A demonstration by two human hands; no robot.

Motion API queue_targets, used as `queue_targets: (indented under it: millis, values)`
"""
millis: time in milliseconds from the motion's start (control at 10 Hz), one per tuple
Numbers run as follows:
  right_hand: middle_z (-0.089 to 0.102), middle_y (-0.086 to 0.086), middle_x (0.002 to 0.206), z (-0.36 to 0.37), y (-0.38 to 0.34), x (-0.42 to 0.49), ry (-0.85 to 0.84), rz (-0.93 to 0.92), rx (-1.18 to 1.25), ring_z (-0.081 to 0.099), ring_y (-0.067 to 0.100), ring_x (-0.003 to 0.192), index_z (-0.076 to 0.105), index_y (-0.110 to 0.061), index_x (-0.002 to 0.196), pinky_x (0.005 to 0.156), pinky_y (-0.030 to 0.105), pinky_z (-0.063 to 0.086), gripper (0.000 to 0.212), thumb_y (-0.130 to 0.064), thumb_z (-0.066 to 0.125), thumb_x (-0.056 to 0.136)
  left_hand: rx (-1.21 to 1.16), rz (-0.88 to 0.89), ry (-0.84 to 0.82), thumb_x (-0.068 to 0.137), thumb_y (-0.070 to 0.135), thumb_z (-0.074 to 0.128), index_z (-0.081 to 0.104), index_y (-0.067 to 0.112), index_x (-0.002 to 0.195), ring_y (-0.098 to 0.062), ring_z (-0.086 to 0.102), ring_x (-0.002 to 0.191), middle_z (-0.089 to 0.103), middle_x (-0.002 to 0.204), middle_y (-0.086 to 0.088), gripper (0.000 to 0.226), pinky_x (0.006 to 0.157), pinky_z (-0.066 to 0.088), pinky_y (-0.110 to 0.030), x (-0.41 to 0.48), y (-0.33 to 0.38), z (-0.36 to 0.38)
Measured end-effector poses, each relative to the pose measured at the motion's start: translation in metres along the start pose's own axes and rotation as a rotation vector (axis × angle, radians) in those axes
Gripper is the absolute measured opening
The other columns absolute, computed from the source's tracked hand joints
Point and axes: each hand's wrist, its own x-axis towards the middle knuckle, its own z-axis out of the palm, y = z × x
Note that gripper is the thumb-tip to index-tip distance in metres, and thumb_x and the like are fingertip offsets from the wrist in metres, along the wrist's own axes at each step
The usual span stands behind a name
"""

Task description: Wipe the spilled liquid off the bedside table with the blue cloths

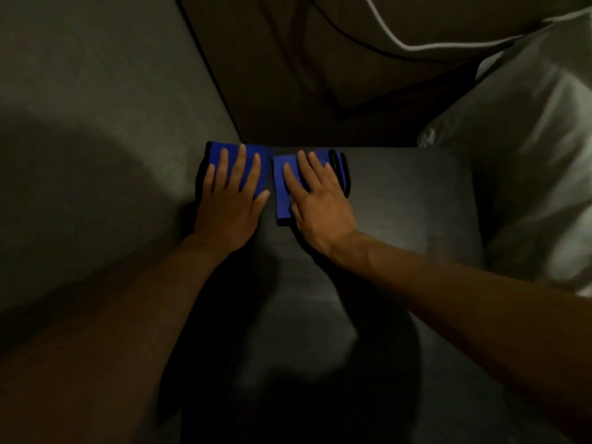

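Two folded blue cloths with black edging lie side by side at the far left of the dark bedside table. My left hand lies flat on the left blue cloth, fingers spread, right at the table's back left corner. Flat on the right blue cloth rests my right hand, fingers pointing away from me. A narrow gap separates the cloths. In this dim light I cannot make out any liquid on the tabletop.
A grey wall runs along the table's left side. A white pillow and bedding crowd the right edge. Behind the table hangs dark fabric with a white cord. My shadow covers the table's near part.
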Motion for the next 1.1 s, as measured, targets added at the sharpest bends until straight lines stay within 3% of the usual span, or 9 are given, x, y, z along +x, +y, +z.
queue_targets:
  millis: [200, 500, 900, 1000, 1100]
  values:
    - [-0.01, 0.017, 0.168, 0.003, -0.022, 0.017, 0.023, 0.132, -0.006, -0.012, 0.033, 0.155, 0.0, -0.015, 0.162, 0.122, 0.043, -0.013, 0.068, -0.031, 0.036, 0.106, 0.007, -0.054, -0.007, 0.096, 0.051, 0.01, -0.003, 0.02, 0.155, -0.032, -0.004, 0.15, -0.005, 0.164, -0.009, 0.068, 0.121, 0.002, -0.048, 0.003, 0.009, 0.001]
    - [-0.018, 0.017, 0.167, -0.003, -0.025, 0.031, -0.061, 0.154, -0.012, -0.019, 0.033, 0.153, -0.009, -0.018, 0.161, 0.12, 0.045, -0.016, 0.075, -0.04, 0.037, 0.105, -0.092, -0.113, 0.007, 0.099, 0.047, 0.01, 0.002, 0.022, 0.155, -0.029, -0.003, 0.151, -0.001, 0.165, -0.006, 0.062, 0.122, 0.003, -0.047, 0.005, 0.015, -0.002]
    - [-0.018, 0.008, 0.168, -0.004, -0.015, 0.02, -0.082, 0.157, -0.061, -0.019, 0.026, 0.154, -0.009, -0.028, 0.161, 0.124, 0.053, -0.006, 0.06, -0.045, 0.014, 0.108, -0.124, -0.098, -0.001, 0.092, 0.063, 0.012, 0.01, 0.024, 0.155, -0.035, 0.004, 0.15, 0.007, 0.164, -0.009, 0.073, 0.12, 0.007, -0.053, 0.004, 0.014, -0.003]
    - [-0.013, 0.008, 0.17, -0.011, -0.014, 0.021, -0.058, 0.137, 0.005, -0.015, 0.026, 0.155, -0.001, -0.028, 0.162, 0.124, 0.051, -0.011, 0.058, -0.043, 0.016, 0.109, -0.225, -0.085, 0.05, 0.093, 0.058, 0.026, 0.025, 0.019, 0.152, -0.039, 0.011, 0.148, 0.015, 0.162, -0.016, 0.071, 0.118, 0.014, -0.056, 0.004, 0.013, -0.011]
    - [0.002, 0.009, 0.17, -0.023, -0.005, 0.003, 0.12, 0.134, 0.182, -0.004, 0.027, 0.157, 0.009, -0.027, 0.162, 0.123, 0.043, -0.01, 0.057, -0.044, 0.016, 0.108, -0.325, -0.048, 0.218, 0.098, 0.046, 0.035, 0.03, 0.017, 0.15, -0.037, 0.018, 0.147, 0.015, 0.161, -0.018, 0.061, 0.119, 0.017, -0.052, -0.001, 0.02, -0.024]
